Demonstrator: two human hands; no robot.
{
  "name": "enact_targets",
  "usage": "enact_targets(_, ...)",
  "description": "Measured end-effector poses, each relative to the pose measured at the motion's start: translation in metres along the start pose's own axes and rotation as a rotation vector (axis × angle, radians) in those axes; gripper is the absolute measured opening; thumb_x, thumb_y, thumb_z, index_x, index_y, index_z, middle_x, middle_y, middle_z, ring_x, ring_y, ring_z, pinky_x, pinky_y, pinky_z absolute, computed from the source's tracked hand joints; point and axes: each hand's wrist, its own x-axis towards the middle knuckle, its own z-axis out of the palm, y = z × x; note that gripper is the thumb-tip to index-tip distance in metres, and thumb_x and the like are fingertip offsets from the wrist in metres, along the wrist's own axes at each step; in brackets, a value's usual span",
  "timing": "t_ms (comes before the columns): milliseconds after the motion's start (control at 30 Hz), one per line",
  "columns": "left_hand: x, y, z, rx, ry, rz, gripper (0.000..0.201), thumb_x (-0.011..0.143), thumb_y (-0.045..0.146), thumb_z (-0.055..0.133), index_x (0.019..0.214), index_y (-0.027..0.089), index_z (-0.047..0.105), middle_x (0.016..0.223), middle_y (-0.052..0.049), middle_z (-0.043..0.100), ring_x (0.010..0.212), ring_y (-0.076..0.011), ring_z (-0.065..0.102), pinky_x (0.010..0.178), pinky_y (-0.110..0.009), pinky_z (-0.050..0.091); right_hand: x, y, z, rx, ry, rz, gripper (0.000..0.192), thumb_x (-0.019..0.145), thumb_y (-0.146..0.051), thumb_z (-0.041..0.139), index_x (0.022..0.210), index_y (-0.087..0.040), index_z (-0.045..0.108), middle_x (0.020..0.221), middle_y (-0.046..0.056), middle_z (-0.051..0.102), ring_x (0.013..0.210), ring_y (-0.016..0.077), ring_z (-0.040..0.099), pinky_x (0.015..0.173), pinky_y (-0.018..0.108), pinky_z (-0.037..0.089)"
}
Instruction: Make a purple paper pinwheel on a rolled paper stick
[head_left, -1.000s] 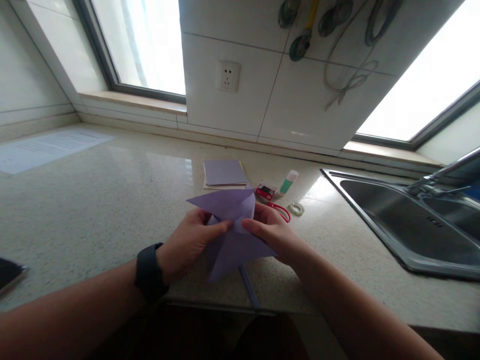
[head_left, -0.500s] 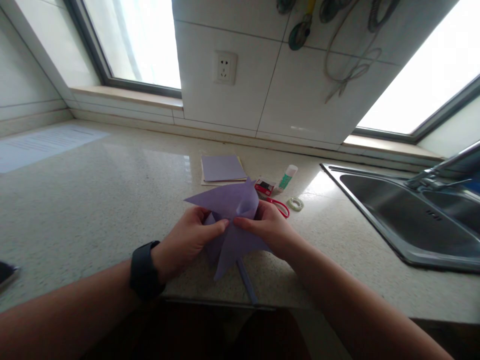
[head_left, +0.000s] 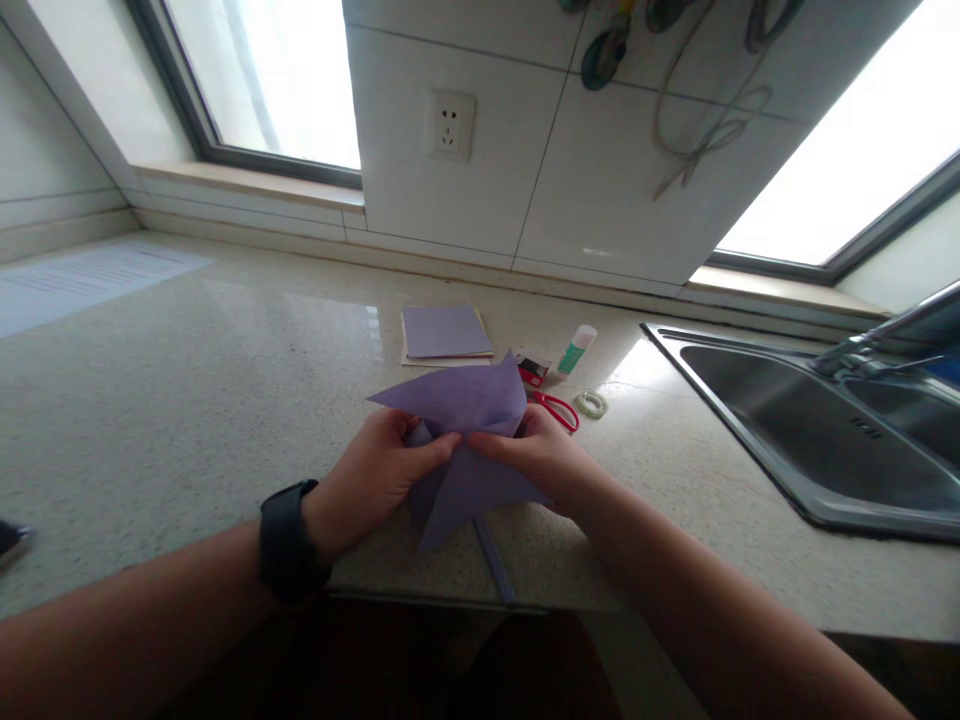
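Observation:
A folded purple paper shape [head_left: 466, 415] with pointed flaps sits above the near edge of the speckled countertop [head_left: 187, 380]. My left hand [head_left: 375, 478], a dark watch on its wrist, pinches the paper's middle from the left. From the right, my right hand [head_left: 541, 457] pinches the same spot, thumb tips almost meeting. A thin purple stick or strip [head_left: 493, 558] runs from under the paper toward the counter edge.
Behind the paper lie a stack of purple sheets [head_left: 444, 333], a small red box [head_left: 533, 368], a glue stick [head_left: 577, 349], red-handled scissors [head_left: 556, 407] and a tape roll [head_left: 592, 403]. A steel sink [head_left: 817, 430] is at right. A printed sheet [head_left: 82, 285] lies far left.
The upper flap of the purple paper has lifted and spread slightly wider. Both hands stay pinched at the middle; the view has shifted a little.

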Motion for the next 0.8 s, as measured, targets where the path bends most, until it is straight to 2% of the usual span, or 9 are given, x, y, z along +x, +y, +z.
enact_targets(267,0.0017,-0.0039,-0.0033,0.039,-0.022,0.035,0.03,0.081,0.032,0.081,0.11,0.024,0.076,0.106,-0.004,0.079,0.1,-0.0255,0.072,0.09,-0.034,0.055,0.0013,0.0009,0.0016,-0.011,0.016,-0.003,0.037,0.071,-0.04,0.088,0.098,-0.018,0.078,0.094,0.008,0.079,0.074,0.019,0.073,0.072,0.032,0.057)
enact_targets(600,0.0033,-0.0077,-0.0069,0.103,-0.04,0.049,0.039,0.084,0.038,0.078,0.118,0.022,0.071,0.114,-0.004,0.077,0.106,-0.0255,0.071,0.095,-0.038,0.055,0.0008,-0.0013,0.0029,-0.059,0.055,-0.001,0.035,0.071,-0.039,0.087,0.095,-0.017,0.077,0.091,0.007,0.079,0.073,0.0177,0.072,0.069,0.028,0.056)
enact_targets(800,0.0032,-0.0083,-0.0071,0.123,-0.024,0.046,0.038,0.082,0.036,0.079,0.116,0.02,0.071,0.113,-0.006,0.078,0.104,-0.0258,0.071,0.094,-0.04,0.056,0.0005,-0.0006,0.0019,-0.062,0.055,-0.007,0.033,0.07,-0.037,0.087,0.095,-0.017,0.077,0.089,0.006,0.079,0.07,0.0166,0.071,0.067,0.028,0.055)
